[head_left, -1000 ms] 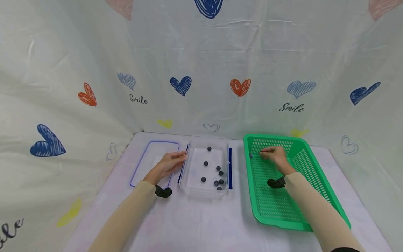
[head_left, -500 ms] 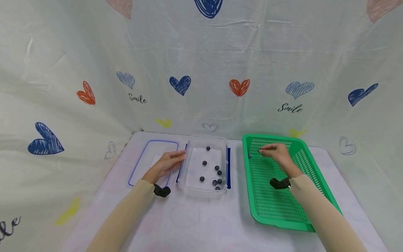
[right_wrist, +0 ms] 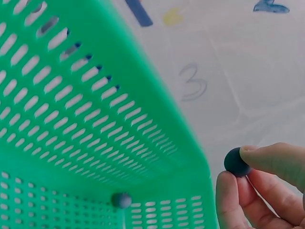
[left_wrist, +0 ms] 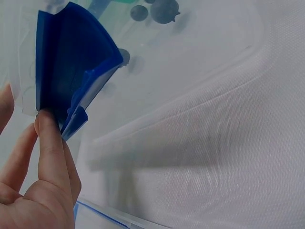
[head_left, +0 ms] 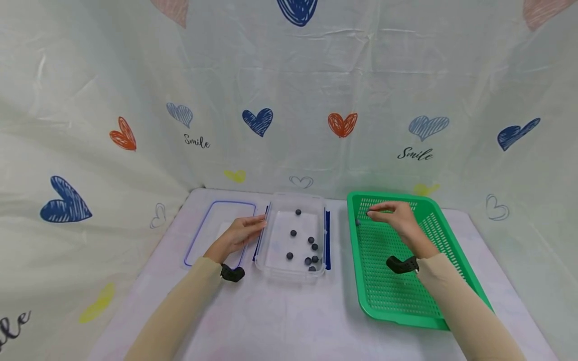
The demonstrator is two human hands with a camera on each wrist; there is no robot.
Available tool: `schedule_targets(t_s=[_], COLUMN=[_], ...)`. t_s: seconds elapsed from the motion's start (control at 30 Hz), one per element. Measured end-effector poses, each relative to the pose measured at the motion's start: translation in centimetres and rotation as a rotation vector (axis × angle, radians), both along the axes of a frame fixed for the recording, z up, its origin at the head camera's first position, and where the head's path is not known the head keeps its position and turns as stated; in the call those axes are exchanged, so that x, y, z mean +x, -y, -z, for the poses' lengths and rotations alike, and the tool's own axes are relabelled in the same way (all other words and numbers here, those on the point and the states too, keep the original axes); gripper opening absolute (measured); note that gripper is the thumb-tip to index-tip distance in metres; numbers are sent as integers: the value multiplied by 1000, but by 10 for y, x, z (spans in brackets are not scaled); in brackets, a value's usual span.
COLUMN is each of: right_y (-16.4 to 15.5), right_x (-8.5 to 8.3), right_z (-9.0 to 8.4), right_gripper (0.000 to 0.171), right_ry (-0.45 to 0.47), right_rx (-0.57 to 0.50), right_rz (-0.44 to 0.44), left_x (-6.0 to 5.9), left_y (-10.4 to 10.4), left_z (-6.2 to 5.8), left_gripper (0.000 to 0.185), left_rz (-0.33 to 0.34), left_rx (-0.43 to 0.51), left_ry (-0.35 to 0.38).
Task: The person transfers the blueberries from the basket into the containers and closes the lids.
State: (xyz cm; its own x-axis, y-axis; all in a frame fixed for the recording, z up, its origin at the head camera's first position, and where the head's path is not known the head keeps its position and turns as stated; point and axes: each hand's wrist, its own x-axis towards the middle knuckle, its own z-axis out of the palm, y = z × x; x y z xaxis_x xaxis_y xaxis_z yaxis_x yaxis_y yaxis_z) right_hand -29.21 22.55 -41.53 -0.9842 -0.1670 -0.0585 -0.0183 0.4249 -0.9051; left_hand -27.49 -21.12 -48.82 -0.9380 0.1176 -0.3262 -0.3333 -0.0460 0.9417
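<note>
Seven dark balls (head_left: 293,233) lie in the one clear tub (head_left: 276,268). One more ball (right_wrist: 122,200) sits in the single green basket (head_left: 406,311), and another ball (right_wrist: 236,162) is pinched in the right hand (head_left: 396,220) (nine in all). One blue-rimmed lid (head_left: 203,225) lies flat.

Both arms reach forward in long tan sleeves, and each wrist wears a small black camera. The left hand (head_left: 239,234) lies low with its fingers (left_wrist: 50,138) straight and close together, tips pointing to the right. The right hand (head_left: 395,217) is lifted, palm down. Its thumb and fingers (right_wrist: 274,160) are curled in a pinch, holding something small.
</note>
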Motion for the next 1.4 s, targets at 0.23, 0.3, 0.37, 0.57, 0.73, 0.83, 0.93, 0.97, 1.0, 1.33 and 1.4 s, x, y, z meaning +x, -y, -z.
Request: schedule_targets(t_s=[0.23, 0.3, 0.37, 0.57, 0.73, 0.83, 0.93, 0.97, 1.0, 1.33, 1.4], right_y=[12, 16, 20, 31, 42, 49, 56, 59, 61, 87, 92], right_x=[8, 8, 8, 6, 8, 9, 10, 10, 10, 5, 5], right_z=[-11, -14, -16, -18, -21, -23, -25, -25, -25, -19, -17], right_gripper=[42, 40, 39, 38, 37, 36, 36, 35, 35, 29, 28], right_ry=[-15, -17, -18, -17, -26, -25, -27, -24, -24, 10, 15], right_rx=[-21, -35, -49, -69, -67, -75, -81, -88, -92, -109, -104], right_rz=[-19, -24, -26, -40, -58, -66, -78, -82, -88, -133, -147], left_x=[1, 1, 1, 0, 1, 1, 1, 0, 0, -2, -2], left_y=[0, 0, -1, -1, -1, -1, -1, -1, -1, 1, 1], left_z=[1, 1, 0, -1, -1, -1, 0, 0, 0, 1, 3], left_gripper=[52, 52, 52, 52, 51, 50, 50, 51, 51, 51, 51], left_rz=[1, 0, -1, -6, -9, -8, -6, -6, -5, -5, -7], left_rx=[-5, -11, -17, -9, 1, 3, 2, 0, -3, 16, 19], left_ry=[2, 4, 3, 1, -1, -5, -7, -7, -7, -2, -1])
